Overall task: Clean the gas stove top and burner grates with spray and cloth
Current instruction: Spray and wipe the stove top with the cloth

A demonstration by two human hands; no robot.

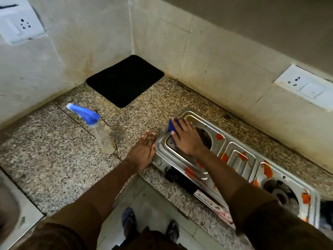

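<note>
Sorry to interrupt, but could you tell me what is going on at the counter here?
A person is cleaning a steel gas stove on a granite counter. The right hand presses a blue cloth onto the stove's left end, while the left hand rests flat against the stove's left edge. A spray bottle stands untouched to the left. Orange stains remain across the middle and right of the stove, and no grates are on the burners.
</note>
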